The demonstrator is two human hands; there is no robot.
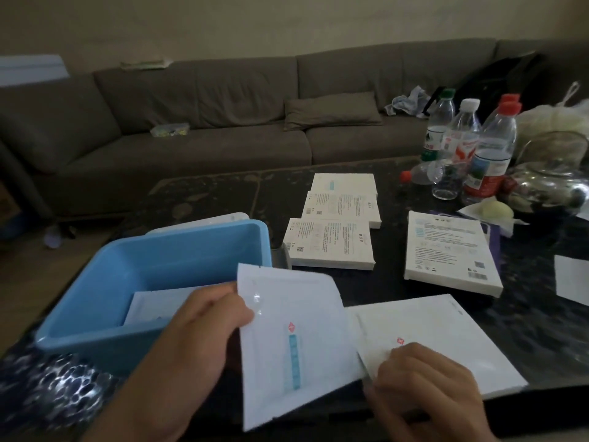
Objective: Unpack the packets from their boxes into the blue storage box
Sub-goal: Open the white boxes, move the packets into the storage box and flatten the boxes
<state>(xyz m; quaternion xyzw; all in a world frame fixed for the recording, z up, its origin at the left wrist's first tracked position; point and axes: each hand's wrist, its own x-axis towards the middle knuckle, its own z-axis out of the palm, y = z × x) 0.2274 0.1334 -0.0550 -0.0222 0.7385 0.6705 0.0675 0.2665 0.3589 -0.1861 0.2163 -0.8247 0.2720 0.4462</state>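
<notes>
Left hand: grip pinched on the packet at its upper left edge.
Packet: long axis upright, just right of the blue storage box.
Right hand: fingers curled on the opened box; grip unclear.
Nearer hand: left.

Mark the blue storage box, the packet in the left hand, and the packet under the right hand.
blue storage box (191, 250): head view, inner far wall.
packet in the left hand (293, 339): head view, middle of its printed face.
packet under the right hand (446, 333): head view, bare white face.
</notes>
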